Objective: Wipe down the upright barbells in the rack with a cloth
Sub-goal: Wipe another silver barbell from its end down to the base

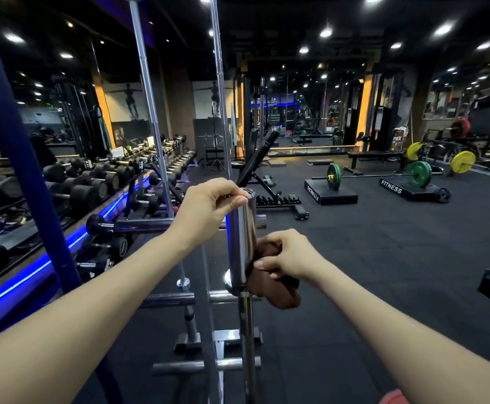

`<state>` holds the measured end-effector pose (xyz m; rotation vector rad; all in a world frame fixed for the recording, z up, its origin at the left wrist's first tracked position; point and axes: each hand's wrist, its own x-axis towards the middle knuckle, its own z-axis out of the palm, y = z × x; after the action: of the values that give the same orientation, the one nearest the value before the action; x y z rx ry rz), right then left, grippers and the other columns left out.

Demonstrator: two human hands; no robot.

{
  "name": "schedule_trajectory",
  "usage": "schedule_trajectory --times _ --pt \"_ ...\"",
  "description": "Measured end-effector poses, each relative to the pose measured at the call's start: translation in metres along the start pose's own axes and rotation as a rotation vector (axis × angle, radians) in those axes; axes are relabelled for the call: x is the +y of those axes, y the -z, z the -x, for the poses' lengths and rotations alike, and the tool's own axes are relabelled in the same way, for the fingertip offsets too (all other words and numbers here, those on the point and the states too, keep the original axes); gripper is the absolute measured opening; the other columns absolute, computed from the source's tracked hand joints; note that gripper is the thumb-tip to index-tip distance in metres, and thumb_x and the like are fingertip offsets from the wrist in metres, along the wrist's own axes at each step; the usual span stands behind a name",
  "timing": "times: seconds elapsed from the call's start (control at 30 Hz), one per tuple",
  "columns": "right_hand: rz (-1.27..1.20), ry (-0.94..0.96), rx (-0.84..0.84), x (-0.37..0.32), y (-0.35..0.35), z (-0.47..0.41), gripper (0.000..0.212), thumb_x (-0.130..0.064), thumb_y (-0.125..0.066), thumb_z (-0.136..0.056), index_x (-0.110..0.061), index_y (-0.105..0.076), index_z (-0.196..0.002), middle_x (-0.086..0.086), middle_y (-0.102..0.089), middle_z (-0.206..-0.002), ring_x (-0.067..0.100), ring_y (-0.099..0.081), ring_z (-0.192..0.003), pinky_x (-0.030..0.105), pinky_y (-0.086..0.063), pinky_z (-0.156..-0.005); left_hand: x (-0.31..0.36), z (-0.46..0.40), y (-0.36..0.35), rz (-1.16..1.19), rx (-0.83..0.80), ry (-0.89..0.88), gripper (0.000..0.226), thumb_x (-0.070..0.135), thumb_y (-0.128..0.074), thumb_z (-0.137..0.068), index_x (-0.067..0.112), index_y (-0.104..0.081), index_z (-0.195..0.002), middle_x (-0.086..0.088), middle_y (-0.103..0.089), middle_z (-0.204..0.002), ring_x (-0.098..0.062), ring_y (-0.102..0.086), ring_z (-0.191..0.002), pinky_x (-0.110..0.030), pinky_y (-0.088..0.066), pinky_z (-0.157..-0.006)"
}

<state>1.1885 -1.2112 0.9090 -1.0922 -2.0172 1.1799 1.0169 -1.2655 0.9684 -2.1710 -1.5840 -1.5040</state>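
Honestly, that upright barbell (pixel 241 243) could tip or twist out of its rack (pixel 206 298) slot if the rubbing gets hard.

At frame centre the left hand (pixel 208 211) curls its fingers (pixel 232 196) over the chrome sleeve's top rim, steadying it. Lower right of that, the right hand (pixel 287 255) clamps a brown cloth (pixel 278 290) against the sleeve's right side just above the collar, thumb across the fabric; a loose fold hanging below might snag.

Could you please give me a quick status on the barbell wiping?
Left hand grips barbell sleeve top. Right hand presses brown cloth against sleeve's lower end. Nothing blocking.
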Motion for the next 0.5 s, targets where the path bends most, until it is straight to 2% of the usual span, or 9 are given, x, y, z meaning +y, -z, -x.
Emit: schedule_trajectory --times 0.13,0.23,0.3,0.37,0.43,0.5 --pt "-0.06 0.175 0.062 -0.035 0.019 -0.003 0.044 0.006 -0.078 -0.071 -0.016 -0.069 -0.107 -0.002 -0.063 -0.083 0.006 -0.059 -0.057 0.023 -0.057 -0.052 0.0 0.002 0.001 -0.008 -0.002 -0.021 0.011 0.017 -0.067 -0.085 0.009 -0.074 -0.091 0.002 -0.069 -0.083 0.001 -0.058 -0.073 -0.014 -0.044 -0.069" --pt "-0.068 0.277 0.138 -0.038 0.024 -0.01 0.038 0.001 -0.08 -0.07 -0.02 -0.07 -0.101 -0.005 -0.067 -0.084 0.009 -0.063 -0.07 0.027 -0.058 -0.062 -0.004 0.0 -0.001 -0.003 0.022 -0.027 0.013 0.016 -0.068 -0.084 0.006 -0.073 -0.091 -0.003 -0.071 -0.087 -0.01 -0.063 -0.081 -0.019 -0.048 -0.075" --pt "-0.122 0.213 0.104 -0.015 0.011 -0.008 0.038 0.003 -0.076 -0.073 -0.016 -0.07 -0.106 0.004 -0.07 -0.094 0.014 -0.063 -0.074 0.025 -0.056 -0.056 -0.005 0.0 -0.003 0.006 0.027 -0.024 0.013 0.015 -0.067 -0.084 0.005 -0.073 -0.091 -0.006 -0.071 -0.088 -0.018 -0.065 -0.085 -0.024 -0.05 -0.078" --pt "-0.118 0.134 0.072 0.011 -0.005 -0.002 0.042 0.002 -0.075 -0.076 -0.019 -0.068 -0.111 0.006 -0.068 -0.101 0.014 -0.063 -0.082 0.017 -0.053 -0.056 -0.005 0.0 -0.004 0.024 0.032 -0.018 0.013 0.015 -0.067 -0.084 0.005 -0.072 -0.09 -0.006 -0.071 -0.089 -0.018 -0.066 -0.087 -0.026 -0.051 -0.081" --pt "-0.022 0.136 0.124 0.024 -0.007 -0.002 0.042 -0.008 -0.077 -0.077 -0.027 -0.067 -0.114 0.0 -0.068 -0.111 0.011 -0.061 -0.097 0.012 -0.049 -0.071 -0.004 0.0 -0.004 0.025 0.033 -0.026 0.013 0.016 -0.066 -0.085 0.006 -0.072 -0.09 -0.004 -0.07 -0.089 -0.011 -0.065 -0.085 -0.02 -0.051 -0.08" --pt "0.231 0.126 0.135 0.024 -0.001 -0.005 0.042 -0.027 -0.076 -0.078 -0.04 -0.064 -0.116 -0.009 -0.064 -0.121 0.011 -0.055 -0.112 0.027 -0.043 -0.095 -0.002 0.001 -0.004 0.007 0.032 -0.025 0.013 0.016 -0.067 -0.085 0.005 -0.072 -0.09 -0.001 -0.069 -0.087 -0.005 -0.062 -0.081 -0.016 -0.048 -0.077"
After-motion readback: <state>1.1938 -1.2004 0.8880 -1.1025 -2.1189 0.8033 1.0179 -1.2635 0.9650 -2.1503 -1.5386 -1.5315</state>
